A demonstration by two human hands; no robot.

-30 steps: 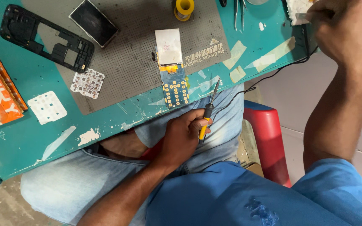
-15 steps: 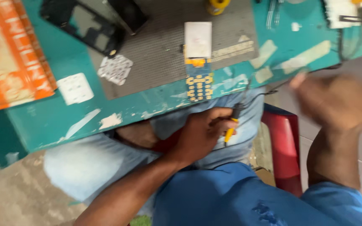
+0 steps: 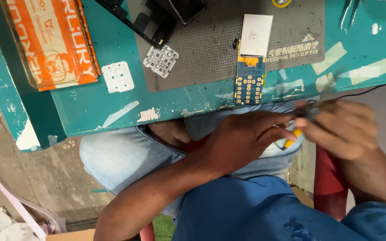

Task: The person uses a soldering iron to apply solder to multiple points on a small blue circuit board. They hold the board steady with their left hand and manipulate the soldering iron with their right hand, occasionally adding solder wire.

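Observation:
My left hand [image 3: 242,140] rests over my lap, just below the table edge, and holds a screwdriver with a yellow handle [image 3: 291,139]. My right hand [image 3: 342,129] is blurred; its fingertips pinch the dark upper end of the same screwdriver [image 3: 310,111]. Right above both hands, a phone circuit board [image 3: 249,82] with a blue keypad face and a white screen lies on a grey perforated mat [image 3: 211,49] at the front edge of the teal table [image 3: 90,111].
A metal keypad sheet [image 3: 161,60] and a white rubber keypad [image 3: 118,76] lie left of the board. Behind them sit a black phone frame [image 3: 144,18] and an orange package [image 3: 52,40]. Tweezers [image 3: 349,11] lie at the back right. A red stool [image 3: 329,178] is under me.
My right hand has come down from the table's back right corner to my lap and met the left hand at the screwdriver. The view has shifted right and closer.

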